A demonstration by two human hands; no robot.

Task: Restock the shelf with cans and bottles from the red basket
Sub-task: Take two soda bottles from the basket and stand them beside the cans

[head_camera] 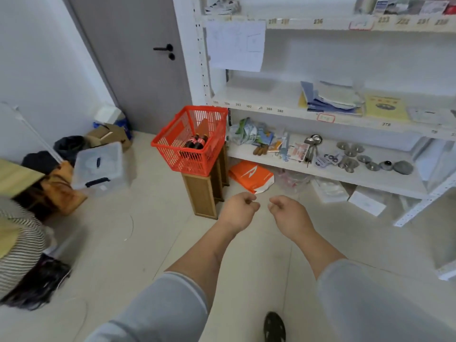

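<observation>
Two apparently empty, loosely curled hands [240,211] [287,213] before red basket [172,144] of dark bottles [196,142] beside shelf [320,169].

red basket [191,141] — plastic mesh; stand [203,196] wood, probably matt.

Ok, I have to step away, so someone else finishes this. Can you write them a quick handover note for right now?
Left hand and right hand: both loosely curled, holding nothing, out in front above the floor.
Red basket sits on a wooden stand left of the white shelf; two dark bottles lie inside.
Done: no cans or bottles show on the shelf.
Left: move the bottles onto the shelf.
</observation>
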